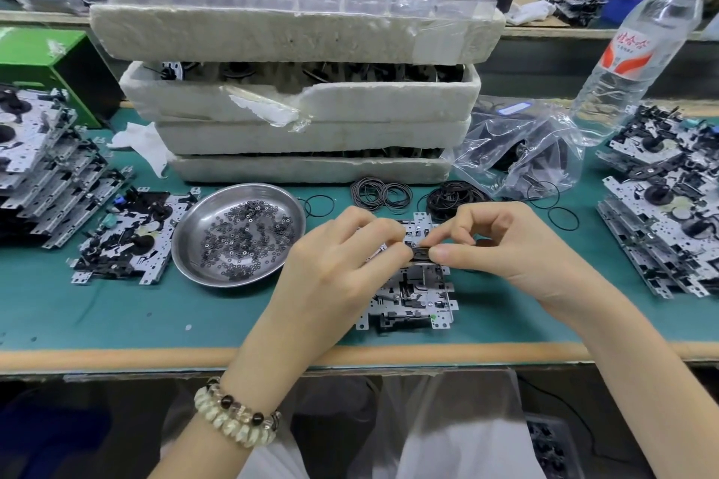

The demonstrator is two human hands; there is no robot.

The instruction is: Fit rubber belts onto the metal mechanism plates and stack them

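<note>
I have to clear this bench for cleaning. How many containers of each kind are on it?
White foam trays: 4
Clear plastic tray: 1
Steel dish: 1
Clear plastic bag: 1
Water bottle: 1
Green box: 1
Total: 9

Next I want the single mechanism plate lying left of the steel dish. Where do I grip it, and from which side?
Probably best to pinch the mechanism plate by its bare metal near and far edges, coming down from above. It lies flat with black parts covering its top, and the steel dish crowds its right side.
</note>
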